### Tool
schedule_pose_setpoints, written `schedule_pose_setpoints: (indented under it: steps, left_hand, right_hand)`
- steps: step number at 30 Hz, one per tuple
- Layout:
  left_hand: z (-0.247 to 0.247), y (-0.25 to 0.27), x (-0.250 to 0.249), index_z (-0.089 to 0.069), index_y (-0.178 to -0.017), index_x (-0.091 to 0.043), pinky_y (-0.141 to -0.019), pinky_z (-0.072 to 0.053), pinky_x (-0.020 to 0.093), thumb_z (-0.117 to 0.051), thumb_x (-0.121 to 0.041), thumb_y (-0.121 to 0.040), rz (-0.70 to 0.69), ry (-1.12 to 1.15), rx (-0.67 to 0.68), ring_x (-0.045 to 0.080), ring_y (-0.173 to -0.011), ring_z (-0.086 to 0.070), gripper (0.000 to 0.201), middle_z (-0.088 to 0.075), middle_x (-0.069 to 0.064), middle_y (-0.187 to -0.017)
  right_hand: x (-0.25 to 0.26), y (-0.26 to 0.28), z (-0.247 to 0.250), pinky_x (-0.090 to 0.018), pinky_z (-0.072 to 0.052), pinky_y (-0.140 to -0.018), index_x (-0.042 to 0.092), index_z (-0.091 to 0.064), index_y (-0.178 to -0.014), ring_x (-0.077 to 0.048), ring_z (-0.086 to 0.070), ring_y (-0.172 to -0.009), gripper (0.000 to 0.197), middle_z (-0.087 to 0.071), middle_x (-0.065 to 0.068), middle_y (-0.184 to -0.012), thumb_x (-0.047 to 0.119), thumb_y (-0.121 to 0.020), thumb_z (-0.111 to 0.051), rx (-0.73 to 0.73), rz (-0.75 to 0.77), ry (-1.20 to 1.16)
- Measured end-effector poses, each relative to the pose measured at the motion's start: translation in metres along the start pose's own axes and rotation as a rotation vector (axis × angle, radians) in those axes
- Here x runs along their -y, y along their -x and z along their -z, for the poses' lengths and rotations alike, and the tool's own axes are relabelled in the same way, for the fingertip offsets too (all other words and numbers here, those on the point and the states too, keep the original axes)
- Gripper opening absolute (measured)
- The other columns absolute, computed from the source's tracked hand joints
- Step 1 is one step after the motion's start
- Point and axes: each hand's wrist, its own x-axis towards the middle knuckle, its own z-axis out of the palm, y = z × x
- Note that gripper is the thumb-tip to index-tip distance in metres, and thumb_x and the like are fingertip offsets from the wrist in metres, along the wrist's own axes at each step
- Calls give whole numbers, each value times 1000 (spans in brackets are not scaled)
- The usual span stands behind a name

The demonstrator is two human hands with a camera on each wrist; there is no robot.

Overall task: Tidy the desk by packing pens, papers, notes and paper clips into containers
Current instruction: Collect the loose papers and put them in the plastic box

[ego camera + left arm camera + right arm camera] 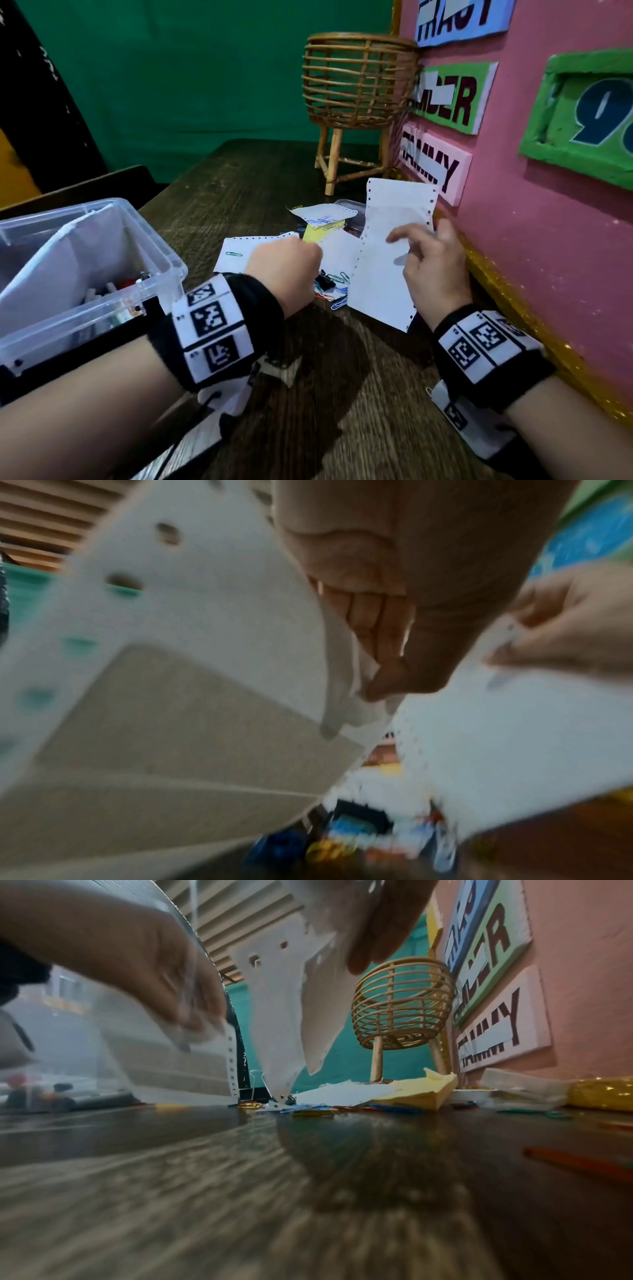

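Note:
My left hand is curled over a white perforated sheet lying on the desk. In the left wrist view its thumb and fingers pinch that sheet's edge. My right hand holds a tall white perforated sheet upright by its right edge, close to the pink wall. Coloured paper clips and a black binder clip lie between the hands. A yellow note and another white paper lie behind them.
An open clear plastic box with paper and small items stands at the left. A rattan basket on legs stands at the back. A pink board with name signs lines the right side. A small clear container sits behind the papers.

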Motion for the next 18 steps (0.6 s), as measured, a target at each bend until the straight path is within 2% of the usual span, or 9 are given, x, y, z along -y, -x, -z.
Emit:
schedule_pose_setpoints:
  steps: [2,5,8,10,12,14,15,16,18]
  left_hand:
    - [17,3,0,-64,-102,-24,-73,-41,30,-50,-22,-89,-71,75,-158,24,-105,-57,20,-63,1,-105]
    - [35,0,-3,-67,-97,-24,-79,-47,32,-53,-20,-84,-272,226,-329,20,-100,-54,19,-64,-3,-94]
    - [32,-15,-10,-63,-104,-15,-81,-45,32,-57,-11,-84,-417,370,-452,23,-94,-57,21,-70,3,-93]
    - [19,-28,-14,-60,-99,-6,-76,-46,34,-58,-5,-83,-455,498,-517,25,-89,-57,16,-68,7,-88]
    - [4,-40,-17,-59,-87,-1,-70,-44,26,-59,3,-79,-479,610,-600,19,-81,-53,9,-64,6,-80]
    - [-8,-49,-19,-59,-80,-1,-69,-37,10,-60,6,-77,-445,699,-648,12,-76,-46,8,-60,3,-76]
    - [-14,-54,-19,-59,-79,-2,-69,-34,6,-60,5,-77,-423,707,-672,11,-75,-44,7,-60,4,-77]
    - [-20,-59,-19,-59,-78,-2,-69,-32,8,-61,4,-77,-407,676,-705,11,-76,-42,7,-60,7,-78]
    - [-34,-67,-18,-58,-75,-3,-67,-31,15,-61,2,-75,-395,551,-741,15,-75,-39,6,-58,12,-77]
  right_hand:
    - [-2,-1,-1,-30,-48,-79,11,-73,-93,-22,-53,-88,38,-47,-4,-95,-13,-81,-47,34,-8,11]
    - [0,-1,0,-27,-45,-80,8,-69,-106,-25,-59,-94,31,-61,-9,-108,0,-89,-45,4,7,-10]
    - [5,2,2,-17,-34,-80,7,-63,-116,-13,-50,-92,35,-59,-12,-116,21,-94,-38,12,44,-61]
    - [9,4,3,-16,-30,-78,2,-63,-107,-9,-45,-90,50,-59,-13,-103,35,-91,-30,17,132,-134]
    - [9,6,3,-18,-27,-73,-1,-62,-99,-16,-46,-87,56,-55,-15,-94,44,-85,-32,38,147,-151]
    - [8,5,1,-17,-31,-78,2,-60,-110,-25,-52,-98,47,-56,-18,-106,38,-81,-50,70,84,-98]
    - [7,4,0,-14,-29,-82,3,-57,-118,-27,-52,-105,41,-55,-17,-113,25,-83,-58,84,52,-76]
    - [5,2,0,-10,-27,-83,5,-53,-124,-28,-51,-110,41,-54,-17,-119,12,-84,-59,85,32,-64]
    - [2,-3,0,-11,-29,-84,8,-47,-129,-29,-51,-112,45,-51,-16,-125,-1,-85,-55,69,8,-40]
